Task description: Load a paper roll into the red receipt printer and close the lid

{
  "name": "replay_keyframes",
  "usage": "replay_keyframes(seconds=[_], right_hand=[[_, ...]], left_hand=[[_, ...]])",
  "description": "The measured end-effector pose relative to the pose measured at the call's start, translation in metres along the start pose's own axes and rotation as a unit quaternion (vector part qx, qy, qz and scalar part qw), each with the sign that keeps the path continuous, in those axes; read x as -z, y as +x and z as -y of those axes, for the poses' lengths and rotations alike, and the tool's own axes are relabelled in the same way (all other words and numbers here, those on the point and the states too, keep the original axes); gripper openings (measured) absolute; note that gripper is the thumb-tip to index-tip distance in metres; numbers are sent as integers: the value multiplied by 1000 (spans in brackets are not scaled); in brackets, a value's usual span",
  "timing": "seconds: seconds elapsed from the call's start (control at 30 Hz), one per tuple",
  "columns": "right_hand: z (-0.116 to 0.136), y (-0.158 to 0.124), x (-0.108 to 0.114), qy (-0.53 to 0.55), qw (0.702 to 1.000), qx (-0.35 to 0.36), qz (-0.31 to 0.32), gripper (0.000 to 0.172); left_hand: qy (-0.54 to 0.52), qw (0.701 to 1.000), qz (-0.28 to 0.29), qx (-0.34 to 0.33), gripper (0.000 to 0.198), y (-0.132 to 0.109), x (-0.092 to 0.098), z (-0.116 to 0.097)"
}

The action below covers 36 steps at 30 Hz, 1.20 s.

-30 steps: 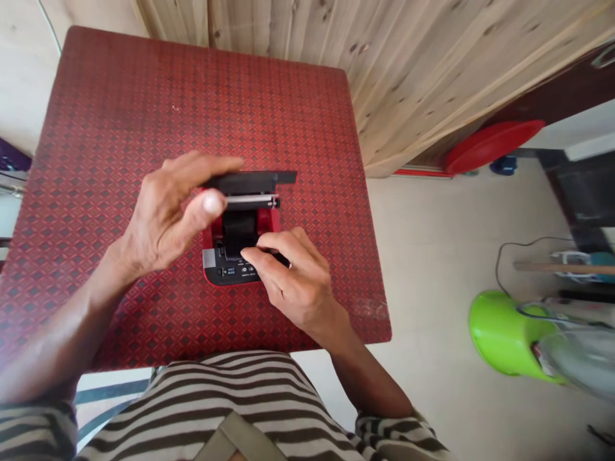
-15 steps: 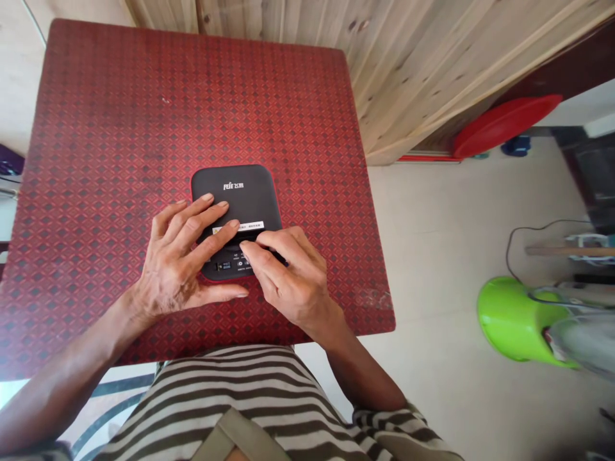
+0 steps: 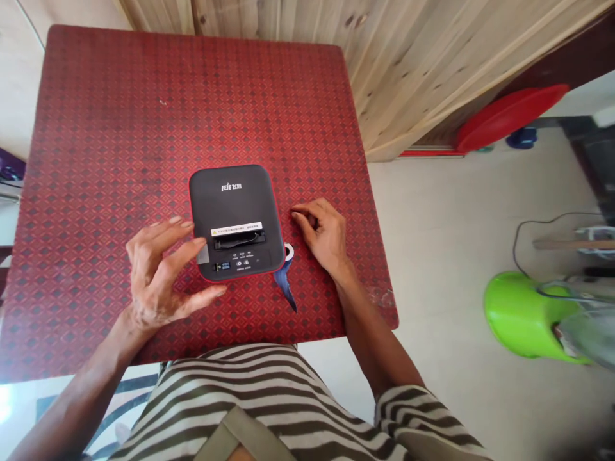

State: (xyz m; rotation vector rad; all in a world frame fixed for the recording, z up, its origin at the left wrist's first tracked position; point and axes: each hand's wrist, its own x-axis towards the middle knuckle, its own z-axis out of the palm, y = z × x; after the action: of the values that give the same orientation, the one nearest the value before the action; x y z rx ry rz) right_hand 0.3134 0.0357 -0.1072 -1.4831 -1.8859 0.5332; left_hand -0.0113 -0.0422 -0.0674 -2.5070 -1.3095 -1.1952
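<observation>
A black box-shaped device (image 3: 235, 208) with rounded corners and a red rim lies on the red patterned table (image 3: 129, 115). It looks like a small receipt printer, with a slot across its front part, a white label above the slot and a small display. My left hand (image 3: 161, 275) is open at its left edge, index fingertip at the corner by the slot. Just off the right edge, my right hand (image 3: 324, 234) rests on the table, thumb and forefinger drawn together; anything between them is too small to see. A white ring (image 3: 289, 251) with a dark blue strip (image 3: 285, 283) pokes out beside the device.
Wooden planks (image 3: 269, 22) run along the table's far side. On the floor at the right are a bright green stool-like plastic thing (image 3: 516, 314), a cable and a large red round thing (image 3: 514, 115).
My right hand has left the slot and moved right onto the table. My left hand has slid left off the device's top. The slot, white ring and blue strip now show.
</observation>
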Motion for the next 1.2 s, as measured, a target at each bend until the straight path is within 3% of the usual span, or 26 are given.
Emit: replay_keyframes(seconds=[0.17, 0.43, 1.03, 1.2], right_hand=[[-5, -2, -12, -3, 1000, -11, -3, 25], [-7, 0, -12, 24, 999, -8, -26, 20], [-14, -1, -14, 21, 999, 7, -27, 17], [9, 2, 1, 41, 998, 32, -36, 13]], left_hand=[[38, 999, -11, 11, 56, -20, 0, 0], [20, 1000, -8, 12, 64, -24, -5, -1], [-51, 997, 7, 61, 58, -20, -10, 1], [-42, 998, -8, 44, 59, -23, -14, 1]])
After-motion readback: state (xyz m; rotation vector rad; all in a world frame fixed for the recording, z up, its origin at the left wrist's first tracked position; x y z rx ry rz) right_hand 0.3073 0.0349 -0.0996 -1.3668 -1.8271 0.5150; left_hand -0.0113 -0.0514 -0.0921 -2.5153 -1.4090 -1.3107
